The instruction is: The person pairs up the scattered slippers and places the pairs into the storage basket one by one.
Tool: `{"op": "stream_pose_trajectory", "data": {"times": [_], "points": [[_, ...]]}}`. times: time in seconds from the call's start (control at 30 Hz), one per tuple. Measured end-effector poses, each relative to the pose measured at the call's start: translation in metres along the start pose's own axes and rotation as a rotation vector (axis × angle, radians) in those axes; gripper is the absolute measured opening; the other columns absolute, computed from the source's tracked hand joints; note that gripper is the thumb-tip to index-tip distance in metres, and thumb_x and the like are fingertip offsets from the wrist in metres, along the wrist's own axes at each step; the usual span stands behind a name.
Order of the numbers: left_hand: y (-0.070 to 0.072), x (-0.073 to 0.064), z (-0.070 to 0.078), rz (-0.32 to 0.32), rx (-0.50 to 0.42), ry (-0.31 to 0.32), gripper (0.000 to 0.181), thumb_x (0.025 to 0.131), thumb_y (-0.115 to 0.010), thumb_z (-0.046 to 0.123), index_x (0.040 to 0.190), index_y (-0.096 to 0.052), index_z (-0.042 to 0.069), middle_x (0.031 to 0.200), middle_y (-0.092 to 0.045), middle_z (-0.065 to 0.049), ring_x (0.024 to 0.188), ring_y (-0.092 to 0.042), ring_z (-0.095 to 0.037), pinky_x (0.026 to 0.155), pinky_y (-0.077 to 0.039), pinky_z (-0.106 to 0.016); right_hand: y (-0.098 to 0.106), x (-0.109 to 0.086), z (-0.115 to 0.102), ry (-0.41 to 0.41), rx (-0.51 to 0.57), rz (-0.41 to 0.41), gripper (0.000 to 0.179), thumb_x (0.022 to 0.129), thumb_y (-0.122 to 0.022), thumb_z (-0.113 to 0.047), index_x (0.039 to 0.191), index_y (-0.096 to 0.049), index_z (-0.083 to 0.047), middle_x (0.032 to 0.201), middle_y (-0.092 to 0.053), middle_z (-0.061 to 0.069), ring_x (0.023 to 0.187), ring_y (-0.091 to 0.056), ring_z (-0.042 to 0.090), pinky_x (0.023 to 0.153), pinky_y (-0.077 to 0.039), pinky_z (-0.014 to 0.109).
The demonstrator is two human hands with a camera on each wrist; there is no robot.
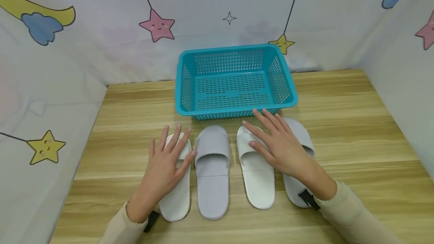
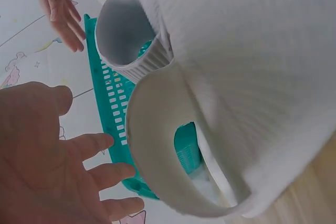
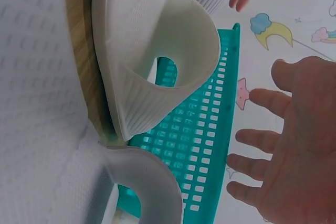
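Observation:
Four slippers would exceed a simple pair; several lie in a row on the wooden table, toes toward the basket. From the left come a white slipper [image 1: 176, 200], a grey slipper [image 1: 213, 191], another white slipper [image 1: 259, 187] and another grey slipper [image 1: 293, 189]. Over the leftmost white one hovers my left hand [image 1: 164, 168], fingers spread, holding nothing. My right hand [image 1: 285, 148], also spread and without anything in it, is above the right-hand white and grey slippers, partly hiding both. Both wrist views show a gap between palm and slippers.
A turquoise plastic basket [image 1: 237, 111] with perforated walls stands behind the slippers, nothing inside it. White cloth [image 1: 203, 18] printed with stars and clouds encloses the back and sides of the wooden table [image 1: 352, 131].

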State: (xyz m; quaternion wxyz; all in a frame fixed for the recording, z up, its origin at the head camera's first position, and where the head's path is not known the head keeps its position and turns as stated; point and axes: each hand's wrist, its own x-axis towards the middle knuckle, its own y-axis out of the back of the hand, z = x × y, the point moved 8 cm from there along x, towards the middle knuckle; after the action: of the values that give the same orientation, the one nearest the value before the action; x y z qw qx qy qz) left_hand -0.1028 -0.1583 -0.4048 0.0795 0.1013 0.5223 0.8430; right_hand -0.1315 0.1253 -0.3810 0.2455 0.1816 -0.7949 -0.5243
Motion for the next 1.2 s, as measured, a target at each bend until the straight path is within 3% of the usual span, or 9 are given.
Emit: {"op": "stream_pose_trajectory", "data": {"times": [0.2,0.5,0.7,0.9,1.07,1.2], "points": [[-0.001,-0.005,-0.002,0.001,0.012,-0.027,0.066,0.105,-0.063,0.046,0.164,-0.044,0.024,0.171,-0.035,-0.011,0.162,-0.018,-0.042,0.120,-0.011,-0.079,-0.002,0.000,-0.005,0.058,-0.017,0.011,0.053,0.109,-0.057,-0.041,0.159,-0.052,-0.023,0.172,-0.032,0.014,0.159,-0.026,0.043,0.128,-0.017,0.062],[0.000,-0.004,-0.009,0.012,0.014,-0.173,0.062,0.101,-0.071,0.039,0.157,-0.055,0.018,0.166,-0.045,-0.013,0.156,-0.033,-0.044,0.118,-0.023,-0.077,-0.011,-0.003,-0.007,0.093,-0.008,-0.021,0.055,0.106,-0.065,-0.038,0.157,-0.054,-0.021,0.170,-0.035,0.016,0.155,-0.034,0.041,0.120,-0.032,0.066],[0.000,-0.006,-0.013,-0.025,-0.013,-0.243,0.059,0.101,-0.072,0.036,0.155,-0.057,0.019,0.164,-0.048,-0.012,0.155,-0.035,-0.044,0.119,-0.023,-0.076,-0.011,-0.005,-0.013,0.141,-0.011,0.004,0.056,0.099,-0.075,-0.029,0.152,-0.060,-0.018,0.160,-0.050,0.016,0.144,-0.051,0.039,0.109,-0.045,0.065],[-0.001,-0.006,-0.011,-0.053,-0.023,-0.310,0.054,0.101,-0.072,0.034,0.153,-0.060,0.021,0.162,-0.050,-0.010,0.156,-0.036,-0.040,0.120,-0.024,-0.075,-0.009,-0.005,-0.018,0.171,-0.008,0.003,0.046,0.096,-0.078,-0.020,0.141,-0.068,-0.014,0.141,-0.067,0.013,0.129,-0.063,0.036,0.104,-0.052,0.057],[0.000,-0.008,-0.011,-0.076,-0.021,-0.360,0.058,0.101,-0.073,0.031,0.156,-0.057,0.022,0.163,-0.049,-0.010,0.154,-0.038,-0.040,0.118,-0.027,-0.075,-0.010,-0.006,-0.019,0.161,-0.020,-0.038,0.039,0.093,-0.077,-0.006,0.130,-0.074,-0.015,0.132,-0.071,0.009,0.122,-0.067,0.033,0.099,-0.055,0.054],[0.001,-0.011,-0.012,-0.090,-0.003,-0.397,0.058,0.102,-0.072,0.030,0.156,-0.055,0.020,0.163,-0.050,-0.011,0.153,-0.040,-0.041,0.118,-0.032,-0.070,-0.012,-0.008,-0.019,0.163,-0.039,-0.067,0.043,0.089,-0.072,0.006,0.126,-0.076,-0.015,0.132,-0.070,0.008,0.122,-0.067,0.033,0.097,-0.057,0.052]]}}
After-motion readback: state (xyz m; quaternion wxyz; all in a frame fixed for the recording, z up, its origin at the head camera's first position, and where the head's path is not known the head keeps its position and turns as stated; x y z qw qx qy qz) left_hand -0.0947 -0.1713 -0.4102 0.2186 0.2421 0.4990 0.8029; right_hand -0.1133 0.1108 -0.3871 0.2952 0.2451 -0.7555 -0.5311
